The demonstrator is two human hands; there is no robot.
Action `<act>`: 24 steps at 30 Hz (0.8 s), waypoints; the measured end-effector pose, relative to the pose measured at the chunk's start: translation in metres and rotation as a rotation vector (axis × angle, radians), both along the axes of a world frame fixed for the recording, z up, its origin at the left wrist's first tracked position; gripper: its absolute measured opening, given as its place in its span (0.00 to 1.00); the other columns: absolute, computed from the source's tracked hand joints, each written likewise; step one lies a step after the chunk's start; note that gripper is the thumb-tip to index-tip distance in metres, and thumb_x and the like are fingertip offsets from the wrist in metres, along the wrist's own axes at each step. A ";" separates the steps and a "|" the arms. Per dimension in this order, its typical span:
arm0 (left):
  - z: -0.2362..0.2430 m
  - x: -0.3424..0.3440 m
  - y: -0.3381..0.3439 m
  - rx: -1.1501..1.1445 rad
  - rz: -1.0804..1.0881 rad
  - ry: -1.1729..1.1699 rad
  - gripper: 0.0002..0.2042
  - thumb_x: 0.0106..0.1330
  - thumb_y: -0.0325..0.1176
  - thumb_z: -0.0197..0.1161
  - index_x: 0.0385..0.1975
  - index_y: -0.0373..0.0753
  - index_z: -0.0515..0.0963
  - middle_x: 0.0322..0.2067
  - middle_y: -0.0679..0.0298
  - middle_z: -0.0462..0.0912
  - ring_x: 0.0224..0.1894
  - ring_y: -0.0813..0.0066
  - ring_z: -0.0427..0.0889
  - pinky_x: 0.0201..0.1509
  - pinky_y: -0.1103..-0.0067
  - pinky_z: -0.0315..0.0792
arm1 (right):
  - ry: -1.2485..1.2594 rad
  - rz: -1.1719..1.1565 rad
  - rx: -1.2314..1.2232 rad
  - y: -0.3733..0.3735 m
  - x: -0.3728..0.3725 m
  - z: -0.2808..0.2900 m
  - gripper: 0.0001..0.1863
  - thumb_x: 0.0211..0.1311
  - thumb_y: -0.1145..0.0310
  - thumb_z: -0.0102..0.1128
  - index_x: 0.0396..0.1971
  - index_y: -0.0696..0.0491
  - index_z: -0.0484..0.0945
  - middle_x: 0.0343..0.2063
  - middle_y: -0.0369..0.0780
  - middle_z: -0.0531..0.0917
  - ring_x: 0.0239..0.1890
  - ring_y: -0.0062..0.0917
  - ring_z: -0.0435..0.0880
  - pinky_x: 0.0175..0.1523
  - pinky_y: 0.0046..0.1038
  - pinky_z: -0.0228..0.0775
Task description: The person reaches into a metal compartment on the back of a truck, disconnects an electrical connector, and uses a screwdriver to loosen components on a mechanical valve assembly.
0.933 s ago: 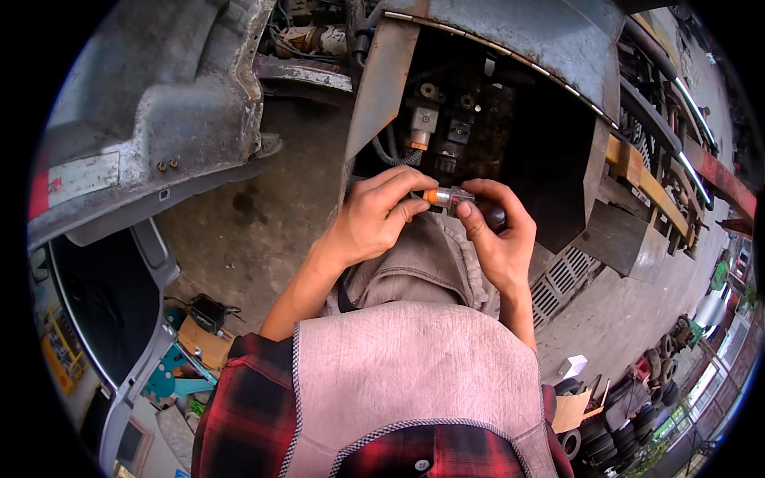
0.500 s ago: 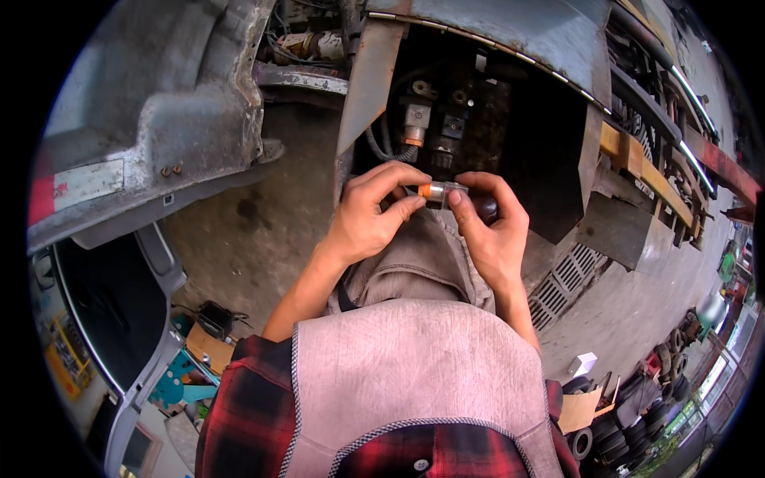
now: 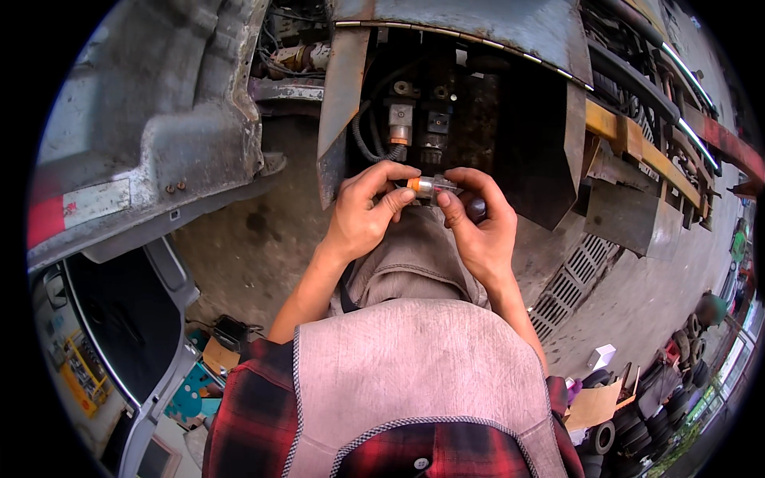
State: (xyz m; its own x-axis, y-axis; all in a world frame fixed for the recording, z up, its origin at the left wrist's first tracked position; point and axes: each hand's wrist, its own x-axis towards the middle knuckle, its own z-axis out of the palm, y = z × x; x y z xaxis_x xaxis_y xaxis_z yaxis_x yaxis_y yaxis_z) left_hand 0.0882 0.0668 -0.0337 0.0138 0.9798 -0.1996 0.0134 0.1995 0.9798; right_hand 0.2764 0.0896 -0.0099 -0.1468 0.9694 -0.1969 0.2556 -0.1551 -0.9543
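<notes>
In front of my chest, both hands hold a small clear plug connector with an orange ring (image 3: 424, 187). My left hand (image 3: 362, 211) pinches the orange end between thumb and fingers. My right hand (image 3: 482, 227) is closed on the other end, thumb on top. A dark rounded knob (image 3: 476, 209), perhaps a tool handle, shows beneath the right fingers; the rest of it is hidden. Just beyond my hands, inside an open metal housing, sits a grey connector with an orange ring (image 3: 400, 123) on a cable. Beside it stands a dark valve coil (image 3: 437, 123).
The rusty housing (image 3: 339, 119) surrounds the valves on its sides, under a hinged steel lid (image 3: 470, 28). A worn grey vehicle panel (image 3: 191, 103) stands at left. A slotted drain grate (image 3: 570, 283) lies in the concrete floor at right. Old tyres (image 3: 629, 430) are piled at lower right.
The view has shifted slightly, so the housing and valves appear further left. Both hands keep hold of the connector, which now looks a little more tilted.
</notes>
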 end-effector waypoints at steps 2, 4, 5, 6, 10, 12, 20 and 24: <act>0.001 0.000 0.001 -0.002 -0.016 0.019 0.10 0.69 0.27 0.64 0.48 0.33 0.80 0.34 0.63 0.83 0.25 0.82 0.78 0.29 0.82 0.71 | 0.006 -0.003 0.022 -0.001 0.000 -0.003 0.15 0.63 0.71 0.71 0.47 0.56 0.81 0.33 0.32 0.85 0.26 0.11 0.72 0.32 0.17 0.67; -0.001 -0.001 0.001 -0.007 -0.015 0.008 0.10 0.69 0.26 0.64 0.47 0.33 0.80 0.35 0.63 0.83 0.25 0.82 0.78 0.29 0.82 0.71 | 0.023 -0.011 0.038 -0.001 0.000 -0.007 0.14 0.63 0.71 0.71 0.47 0.56 0.81 0.33 0.33 0.85 0.26 0.11 0.72 0.32 0.18 0.67; -0.002 0.000 0.001 -0.010 -0.015 0.003 0.10 0.68 0.25 0.64 0.47 0.33 0.80 0.35 0.63 0.83 0.25 0.82 0.78 0.29 0.82 0.71 | 0.027 -0.018 0.034 -0.001 0.000 -0.007 0.14 0.63 0.71 0.71 0.47 0.56 0.81 0.33 0.33 0.85 0.26 0.11 0.72 0.32 0.18 0.67; -0.002 0.000 0.001 -0.002 -0.003 -0.011 0.10 0.68 0.24 0.64 0.47 0.33 0.80 0.36 0.63 0.83 0.26 0.82 0.78 0.29 0.82 0.71 | 0.033 -0.027 0.028 -0.001 0.000 -0.008 0.14 0.63 0.71 0.71 0.47 0.56 0.81 0.33 0.33 0.85 0.26 0.11 0.71 0.32 0.18 0.66; -0.003 0.007 0.001 0.046 0.032 -0.050 0.10 0.65 0.19 0.64 0.45 0.32 0.79 0.41 0.61 0.82 0.30 0.80 0.80 0.31 0.82 0.74 | 0.083 -0.051 -0.050 0.002 0.000 -0.009 0.12 0.65 0.70 0.69 0.46 0.57 0.81 0.30 0.32 0.84 0.26 0.10 0.71 0.32 0.17 0.66; -0.003 0.008 0.002 0.086 0.034 -0.033 0.10 0.64 0.17 0.63 0.44 0.32 0.79 0.43 0.61 0.82 0.32 0.79 0.81 0.32 0.82 0.76 | 0.078 -0.051 -0.084 0.003 0.001 -0.010 0.12 0.65 0.70 0.69 0.45 0.57 0.82 0.29 0.31 0.83 0.27 0.09 0.70 0.32 0.17 0.65; 0.004 0.013 0.005 0.111 0.016 0.129 0.12 0.63 0.16 0.63 0.46 0.32 0.80 0.43 0.60 0.83 0.32 0.77 0.83 0.35 0.82 0.77 | 0.243 -0.126 -0.180 0.002 0.003 -0.017 0.12 0.66 0.68 0.68 0.43 0.59 0.82 0.29 0.31 0.83 0.29 0.10 0.72 0.34 0.17 0.67; 0.011 0.012 0.006 0.037 0.000 0.282 0.12 0.64 0.21 0.65 0.47 0.32 0.81 0.40 0.61 0.83 0.31 0.78 0.82 0.35 0.83 0.76 | 0.283 -0.167 -0.173 0.000 0.000 -0.021 0.12 0.66 0.68 0.68 0.44 0.59 0.82 0.30 0.32 0.83 0.30 0.11 0.74 0.36 0.18 0.69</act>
State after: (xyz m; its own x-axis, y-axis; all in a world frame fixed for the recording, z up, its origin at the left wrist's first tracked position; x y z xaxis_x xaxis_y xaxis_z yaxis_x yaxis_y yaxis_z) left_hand 0.0999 0.0728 -0.0222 -0.0369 0.9865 -0.1593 0.2868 0.1632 0.9440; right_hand 0.2764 0.0893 -0.0314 -0.0620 0.9404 -0.3342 -0.0574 -0.3377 -0.9395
